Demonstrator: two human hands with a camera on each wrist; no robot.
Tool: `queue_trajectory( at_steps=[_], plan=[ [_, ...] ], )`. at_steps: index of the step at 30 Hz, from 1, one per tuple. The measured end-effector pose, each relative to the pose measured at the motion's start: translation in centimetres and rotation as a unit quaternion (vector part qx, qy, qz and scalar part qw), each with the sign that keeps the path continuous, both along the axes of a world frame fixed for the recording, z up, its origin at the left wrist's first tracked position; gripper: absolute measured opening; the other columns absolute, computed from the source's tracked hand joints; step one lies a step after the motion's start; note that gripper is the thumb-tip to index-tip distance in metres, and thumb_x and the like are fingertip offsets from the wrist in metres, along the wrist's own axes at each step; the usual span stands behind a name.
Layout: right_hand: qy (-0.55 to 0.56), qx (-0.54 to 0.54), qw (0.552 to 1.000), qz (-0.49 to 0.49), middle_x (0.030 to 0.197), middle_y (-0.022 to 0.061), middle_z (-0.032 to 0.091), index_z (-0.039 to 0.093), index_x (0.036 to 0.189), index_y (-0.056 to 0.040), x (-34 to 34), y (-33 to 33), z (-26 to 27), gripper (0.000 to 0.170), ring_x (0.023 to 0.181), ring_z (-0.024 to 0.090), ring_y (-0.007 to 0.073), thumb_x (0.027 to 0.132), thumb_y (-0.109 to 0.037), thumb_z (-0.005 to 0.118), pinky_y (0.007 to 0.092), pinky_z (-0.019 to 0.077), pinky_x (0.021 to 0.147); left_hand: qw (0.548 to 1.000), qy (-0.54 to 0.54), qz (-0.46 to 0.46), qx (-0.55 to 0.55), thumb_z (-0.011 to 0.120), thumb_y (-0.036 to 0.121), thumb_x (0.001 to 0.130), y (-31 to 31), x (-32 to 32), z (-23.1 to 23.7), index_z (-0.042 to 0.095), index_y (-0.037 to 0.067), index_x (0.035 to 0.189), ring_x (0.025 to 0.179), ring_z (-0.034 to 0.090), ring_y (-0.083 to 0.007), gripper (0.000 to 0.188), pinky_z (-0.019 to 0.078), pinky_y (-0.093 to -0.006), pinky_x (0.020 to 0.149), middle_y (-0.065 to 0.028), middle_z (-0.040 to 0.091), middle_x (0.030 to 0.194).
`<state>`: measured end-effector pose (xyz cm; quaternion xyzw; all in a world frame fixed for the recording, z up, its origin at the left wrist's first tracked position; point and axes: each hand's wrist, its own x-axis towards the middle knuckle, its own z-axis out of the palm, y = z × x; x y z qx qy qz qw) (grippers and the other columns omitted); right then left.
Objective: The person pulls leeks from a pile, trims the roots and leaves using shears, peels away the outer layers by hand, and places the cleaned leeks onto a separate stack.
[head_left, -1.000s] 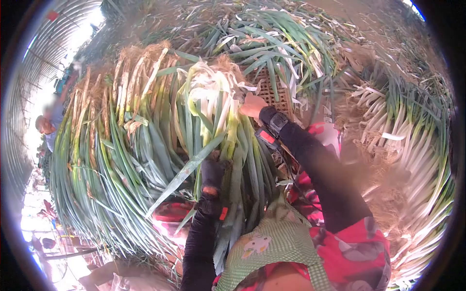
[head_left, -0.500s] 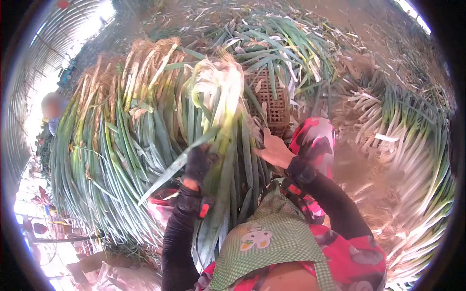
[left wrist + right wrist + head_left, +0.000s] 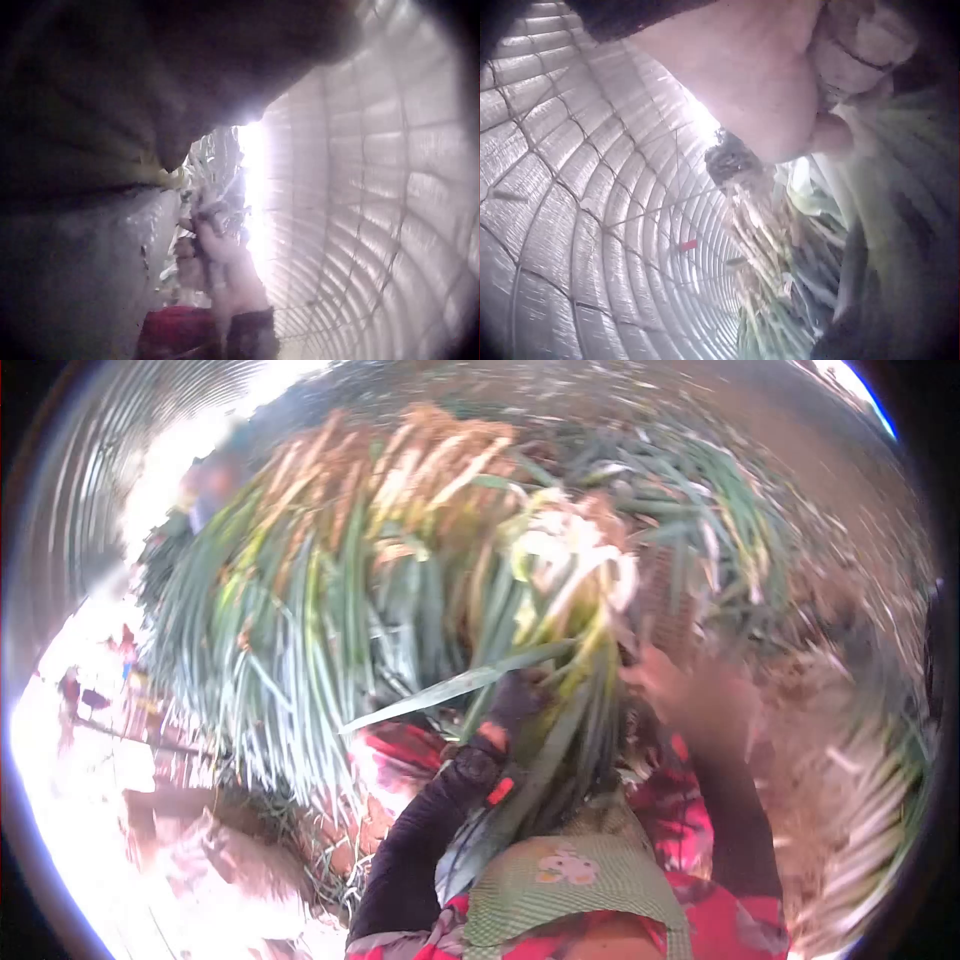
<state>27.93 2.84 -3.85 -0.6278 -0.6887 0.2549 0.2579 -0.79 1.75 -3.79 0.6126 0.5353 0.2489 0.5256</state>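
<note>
A bunch of leeks (image 3: 575, 650) with pale, peeling bases lies in front of the person in the head view. The dark-gloved left hand (image 3: 517, 703) grips its green leaves; in the left wrist view this hand (image 3: 247, 60) is a dark shape along the top. On the bunch's right side is the bare right hand (image 3: 655, 678), blurred in the head view. The right wrist view shows that hand (image 3: 757, 82) with fingers curled against the leeks (image 3: 900, 165), a pale stalk coming out below its fingertips.
Rows of leeks (image 3: 300, 620) with brown roots lie at the left. Behind the right hand stands a woven basket (image 3: 665, 605), with loose leaves (image 3: 700, 500) beyond it. More leeks (image 3: 860, 840) lie at the right. Someone else (image 3: 207, 485) is at the far left.
The scene has shifted right in the head view. The right hand drew back from the pale bases, opened off the leeks, then came against the bunch lower down. The left hand keeps its grip.
</note>
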Motion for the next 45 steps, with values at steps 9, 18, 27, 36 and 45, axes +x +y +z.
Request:
queue_trajectory(
  at_steps=[9, 18, 27, 36, 45],
  plan=[
    [0.203, -0.034, 0.978, -0.008, 0.097, 0.0300, 0.058, 0.036, 0.121, 0.0059, -2.4, -0.4, 0.4, 0.066, 0.095, 0.056, 0.0428, 0.071, -0.024, 0.069, 0.0421, 0.0444, 0.079, 0.870, 0.331, 0.001, 0.364, 0.054, 0.026, 0.080, 11.9, -10.5, 2.9, 0.060, 0.011, 0.087, 0.076, 0.060, -0.0286, 0.018, 0.0468, -0.0417, 0.062, -0.0122, 0.060, 0.078],
    [0.044, -0.119, 0.991, 0.031, 0.086, 0.0300, 0.055, 0.032, 0.122, 0.0105, -3.7, 0.4, 1.6, 0.070, 0.087, 0.055, 0.0448, 0.071, -0.022, 0.068, 0.0429, 0.0424, 0.073, 0.645, 0.668, 0.280, 0.244, 0.071, 0.047, 0.063, 22.6, -33.7, 9.1, 0.053, 0.008, 0.109, 0.102, 0.056, -0.0340, 0.062, 0.0461, -0.0415, 0.081, -0.0147, 0.058, 0.111],
    [0.051, -0.080, 0.994, 0.049, 0.086, 0.0311, 0.055, 0.029, 0.123, 0.0115, -3.9, -1.0, 1.9, 0.073, 0.085, 0.057, 0.0424, 0.072, -0.023, 0.068, 0.0431, 0.0430, 0.073, 0.776, 0.530, 0.198, 0.280, 0.061, 0.027, 0.070, 20.5, -29.5, 12.7, 0.062, 0.008, 0.091, 0.080, 0.061, -0.0383, 0.029, 0.0472, -0.0467, 0.069, -0.0198, 0.063, 0.085],
    [0.051, -0.026, 0.998, 0.000, 0.084, 0.0334, 0.055, 0.033, 0.115, 0.0061, -7.9, -6.9, 6.0, 0.061, 0.085, 0.055, 0.0472, 0.075, -0.027, 0.065, 0.0479, 0.0445, 0.070, 0.962, 0.200, 0.079, 0.171, 0.067, 0.013, 0.063, -1.3, -5.1, 11.3, 0.058, 0.005, 0.100, 0.080, 0.060, -0.0372, 0.039, 0.0463, -0.0454, 0.068, -0.0202, 0.063, 0.084],
    [0.024, -0.122, 0.989, 0.083, 0.080, 0.0300, 0.055, 0.030, 0.119, 0.0063, -6.6, -16.0, 6.6, 0.062, 0.079, 0.056, 0.0459, 0.076, -0.023, 0.064, 0.0489, 0.0436, 0.067, 0.877, 0.360, 0.094, 0.302, 0.058, 0.020, 0.070, -2.2, 0.7, 1.0, 0.062, 0.009, 0.094, 0.076, 0.061, -0.0347, 0.027, 0.0478, -0.0450, 0.066, -0.0162, 0.062, 0.082]
  ],
)
